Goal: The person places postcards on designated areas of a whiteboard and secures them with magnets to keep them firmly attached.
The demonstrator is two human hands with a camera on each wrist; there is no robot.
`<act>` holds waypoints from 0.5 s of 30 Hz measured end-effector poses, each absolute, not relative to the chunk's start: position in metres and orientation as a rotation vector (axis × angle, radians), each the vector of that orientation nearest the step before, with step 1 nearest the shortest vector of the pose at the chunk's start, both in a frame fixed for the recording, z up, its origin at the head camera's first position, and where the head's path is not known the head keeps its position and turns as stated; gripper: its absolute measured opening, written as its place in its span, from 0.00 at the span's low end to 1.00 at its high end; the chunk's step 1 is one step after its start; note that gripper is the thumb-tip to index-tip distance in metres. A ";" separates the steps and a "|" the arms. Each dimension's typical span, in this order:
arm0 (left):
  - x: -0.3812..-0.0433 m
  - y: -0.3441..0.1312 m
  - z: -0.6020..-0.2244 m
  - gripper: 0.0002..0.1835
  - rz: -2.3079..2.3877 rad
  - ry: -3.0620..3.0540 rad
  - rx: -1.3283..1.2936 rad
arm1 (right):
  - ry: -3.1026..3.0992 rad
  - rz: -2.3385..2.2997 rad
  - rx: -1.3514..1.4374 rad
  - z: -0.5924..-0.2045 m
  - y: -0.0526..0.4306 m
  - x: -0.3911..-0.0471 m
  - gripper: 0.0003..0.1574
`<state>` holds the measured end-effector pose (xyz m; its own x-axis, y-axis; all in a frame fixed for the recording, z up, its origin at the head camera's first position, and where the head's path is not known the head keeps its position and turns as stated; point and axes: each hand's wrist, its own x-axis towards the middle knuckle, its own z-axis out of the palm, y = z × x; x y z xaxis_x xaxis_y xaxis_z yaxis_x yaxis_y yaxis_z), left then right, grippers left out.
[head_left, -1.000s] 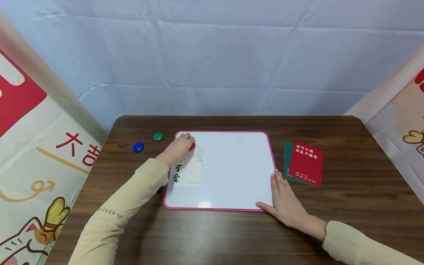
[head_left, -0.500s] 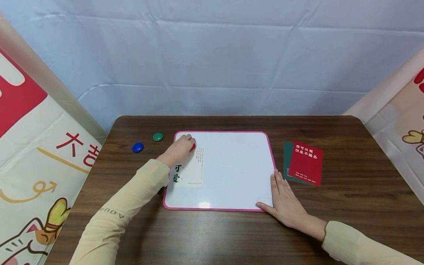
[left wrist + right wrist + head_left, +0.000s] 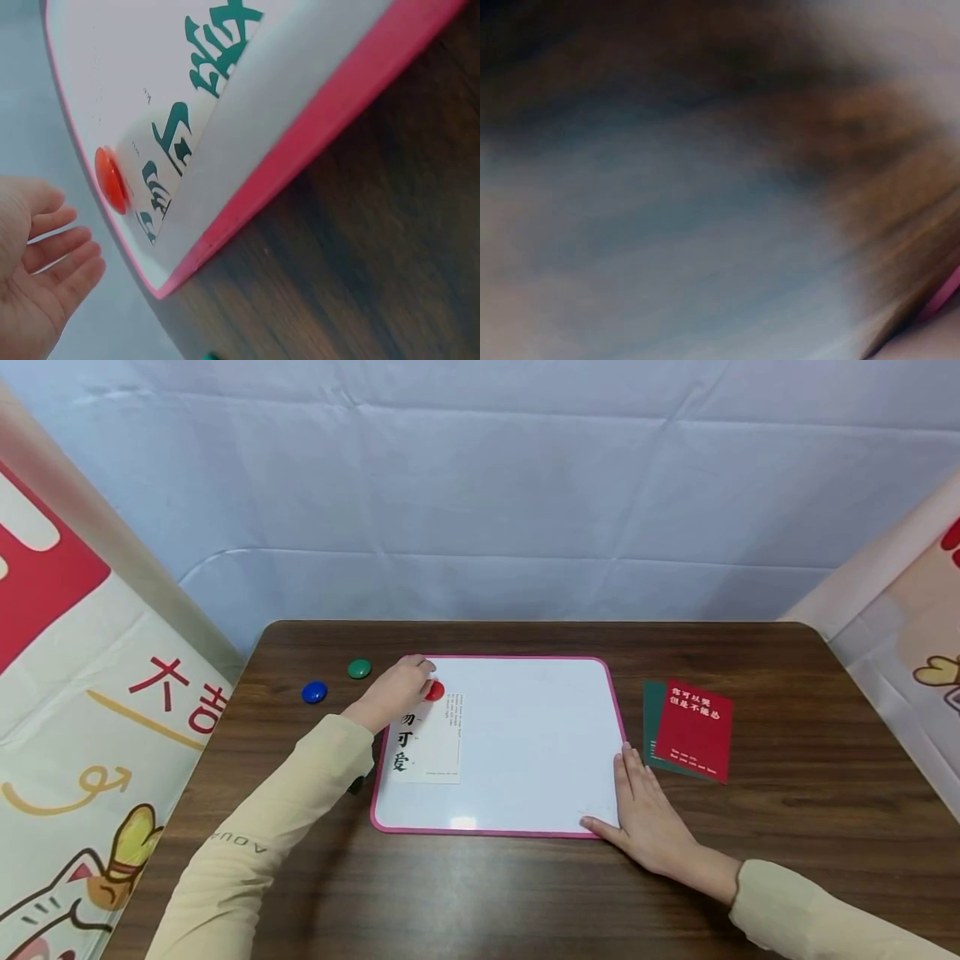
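Head view: the left hand (image 3: 396, 692), fingers relaxed, sits just left of the red magnet (image 3: 434, 690) pinning the white card (image 3: 427, 742) to the whiteboard (image 3: 525, 743); the right hand (image 3: 647, 814) presses flat on its near-right corner. Left wrist view: magnet just beyond open fingers (image 3: 64, 255). Right wrist view: blurred.

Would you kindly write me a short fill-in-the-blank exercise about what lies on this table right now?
1. The red magnet sits at the top of the white card, which lies on the ____.
2. Off the board, beside the blue magnet, lies a ____ magnet.
3. The right hand rests flat on the board's ____ near corner.
4. The red booklet lies on top of a ____ one.

Missing words: whiteboard; green; right; green
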<state>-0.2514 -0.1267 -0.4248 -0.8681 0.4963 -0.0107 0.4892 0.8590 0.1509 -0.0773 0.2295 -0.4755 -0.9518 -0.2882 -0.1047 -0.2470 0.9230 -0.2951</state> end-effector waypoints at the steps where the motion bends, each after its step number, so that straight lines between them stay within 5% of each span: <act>1: -0.251 -0.128 -0.424 0.19 0.240 2.978 0.777 | 2.936 -0.422 -0.411 -0.476 0.230 -0.077 0.66; 15: -0.246 -0.145 -0.421 0.20 0.318 2.994 0.717 | 2.937 -0.430 -0.409 -0.473 0.228 -0.077 0.66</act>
